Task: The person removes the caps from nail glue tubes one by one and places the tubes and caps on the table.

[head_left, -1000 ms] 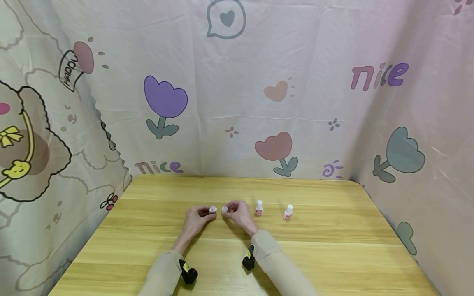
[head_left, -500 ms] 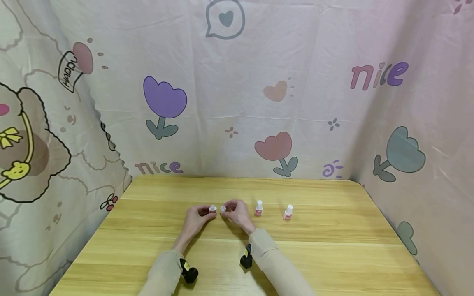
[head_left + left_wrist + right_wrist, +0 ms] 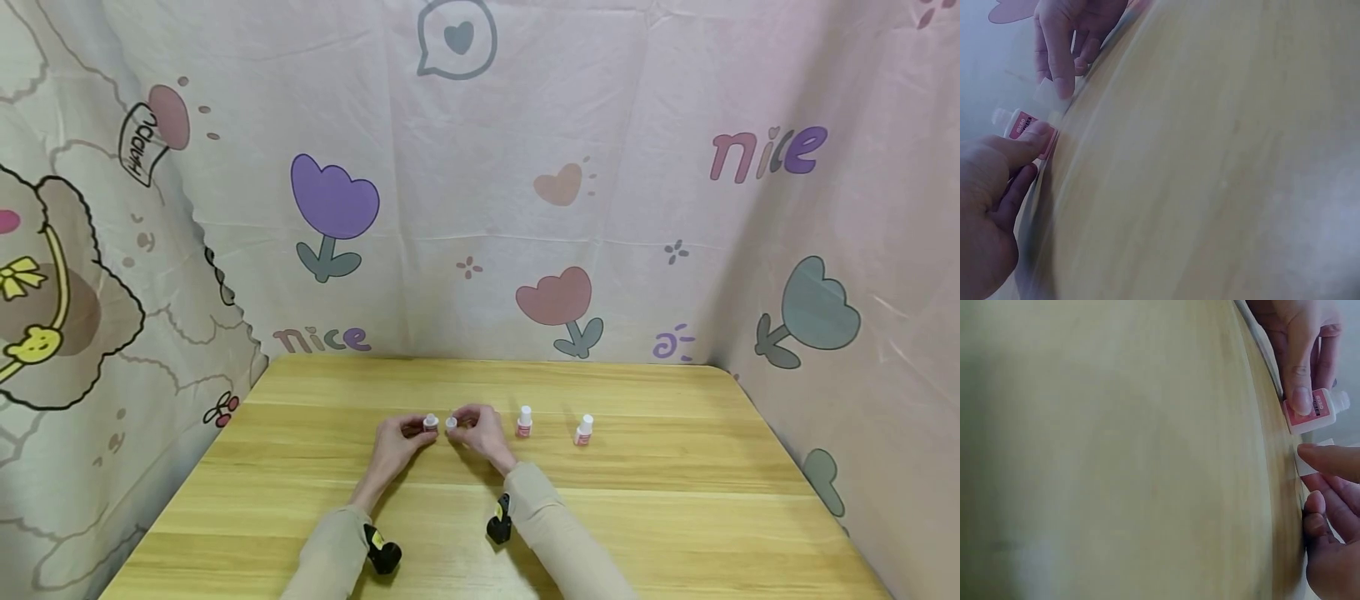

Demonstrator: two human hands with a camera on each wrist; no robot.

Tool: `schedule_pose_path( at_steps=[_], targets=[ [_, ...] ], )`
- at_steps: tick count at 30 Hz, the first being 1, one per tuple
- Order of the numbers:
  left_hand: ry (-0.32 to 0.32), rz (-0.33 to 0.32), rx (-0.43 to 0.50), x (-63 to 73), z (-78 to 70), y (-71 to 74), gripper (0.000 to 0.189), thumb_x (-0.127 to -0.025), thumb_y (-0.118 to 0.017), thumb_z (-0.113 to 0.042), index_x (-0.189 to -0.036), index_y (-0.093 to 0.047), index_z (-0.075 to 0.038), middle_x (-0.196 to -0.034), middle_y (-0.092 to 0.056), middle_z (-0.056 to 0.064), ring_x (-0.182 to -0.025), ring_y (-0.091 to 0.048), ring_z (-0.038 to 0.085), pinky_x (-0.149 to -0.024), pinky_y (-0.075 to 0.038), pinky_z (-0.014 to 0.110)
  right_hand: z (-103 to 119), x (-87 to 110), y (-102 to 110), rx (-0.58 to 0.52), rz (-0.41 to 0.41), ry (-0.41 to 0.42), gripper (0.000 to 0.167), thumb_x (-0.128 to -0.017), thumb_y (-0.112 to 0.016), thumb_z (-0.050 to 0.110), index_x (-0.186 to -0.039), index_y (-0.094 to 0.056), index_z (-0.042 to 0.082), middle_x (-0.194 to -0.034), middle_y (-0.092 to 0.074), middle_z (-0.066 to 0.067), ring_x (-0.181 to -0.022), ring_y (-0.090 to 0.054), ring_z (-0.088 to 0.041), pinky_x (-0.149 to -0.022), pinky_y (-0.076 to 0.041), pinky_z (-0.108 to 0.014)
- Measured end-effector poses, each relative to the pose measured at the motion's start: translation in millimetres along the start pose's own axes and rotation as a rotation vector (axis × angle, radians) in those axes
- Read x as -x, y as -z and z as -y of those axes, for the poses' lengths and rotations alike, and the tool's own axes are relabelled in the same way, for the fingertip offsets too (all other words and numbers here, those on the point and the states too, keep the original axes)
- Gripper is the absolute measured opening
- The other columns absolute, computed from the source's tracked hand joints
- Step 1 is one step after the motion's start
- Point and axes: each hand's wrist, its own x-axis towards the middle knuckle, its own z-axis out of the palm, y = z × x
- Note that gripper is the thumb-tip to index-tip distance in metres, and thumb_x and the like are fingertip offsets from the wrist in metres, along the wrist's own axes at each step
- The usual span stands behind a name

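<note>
My left hand (image 3: 395, 443) pinches a small white bottle with a pink label (image 3: 1318, 411) between thumb and fingers. The bottle stands upright on the table with its cap off and its narrow neck bare. Just to its right, my right hand (image 3: 486, 435) pinches a white cap (image 3: 451, 423) whose open end faces up. A narrow gap separates cap and bottle in the head view. In the left wrist view the cap (image 3: 1054, 96) shows under the right thumb, close by the bottle (image 3: 1021, 124).
Two similar capped bottles stand upright to the right, one bottle (image 3: 524, 422) near my right hand and another bottle (image 3: 584, 430) farther right. The wooden table (image 3: 660, 517) ends at a printed cloth backdrop (image 3: 450, 208) behind and on both sides.
My right hand has shifted slightly left with the cap, bringing it a little nearer the bottle, then stayed nearly still. The left hand and its bottle have hardly moved.
</note>
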Motion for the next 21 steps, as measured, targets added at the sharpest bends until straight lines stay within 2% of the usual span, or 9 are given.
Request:
schedule_pose_path(
  at_steps=[6,11,15,18,21],
  targets=[
    [0.000,-0.030,-0.029,6.4,-1.9,1.9,0.035,-0.082,-0.081,-0.002,-0.116,-0.071,0.003,-0.116,-0.073,0.023,-0.110,-0.070,0.038,-0.096,-0.057,0.045,-4,6.7,7,-0.068,0.016,0.032,0.032,-0.082,-0.077,-0.001,-0.113,-0.069,-0.007,-0.105,-0.073,-0.025,-0.076,-0.060,-0.010,-0.066,-0.049,-0.014],
    [0.018,-0.122,-0.024,15.3,-6.5,2.6,0.044,-0.081,-0.081,-0.002,-0.121,-0.065,0.006,-0.123,-0.068,0.026,-0.113,-0.067,0.042,-0.099,-0.054,0.048,-5,23.3,21,-0.125,0.026,0.069,0.041,-0.081,-0.076,-0.005,-0.120,-0.064,-0.011,-0.114,-0.069,-0.031,-0.089,-0.071,-0.026,-0.075,-0.054,-0.016],
    [-0.014,-0.202,-0.018,23.1,-12.1,3.2,0.048,-0.079,-0.082,-0.001,-0.122,-0.063,0.008,-0.120,-0.067,0.027,-0.109,-0.067,0.040,-0.097,-0.056,0.044,-5,37.6,38,-0.146,0.058,0.088,0.044,-0.085,-0.075,0.000,-0.125,-0.060,-0.012,-0.120,-0.066,-0.032,-0.098,-0.071,-0.034,-0.082,-0.056,-0.019],
    [-0.016,-0.237,-0.031,28.8,-17.5,3.0,0.047,-0.080,-0.082,-0.002,-0.121,-0.063,0.006,-0.115,-0.067,0.024,-0.106,-0.067,0.035,-0.094,-0.058,0.035,-5,49.1,52,-0.164,0.105,0.088,0.045,-0.088,-0.073,0.003,-0.127,-0.057,-0.013,-0.122,-0.064,-0.034,-0.101,-0.070,-0.035,-0.082,-0.057,-0.020],
    [-0.014,-0.257,-0.036,35.4,-23.9,0.9,0.043,-0.080,-0.083,-0.005,-0.118,-0.063,0.003,-0.107,-0.066,0.022,-0.095,-0.066,0.029,-0.082,-0.056,0.023,-7,62.1,66,-0.179,0.146,0.074,0.046,-0.089,-0.071,0.003,-0.129,-0.056,-0.014,-0.124,-0.062,-0.036,-0.103,-0.069,-0.033,-0.081,-0.057,-0.020]
  ],
)
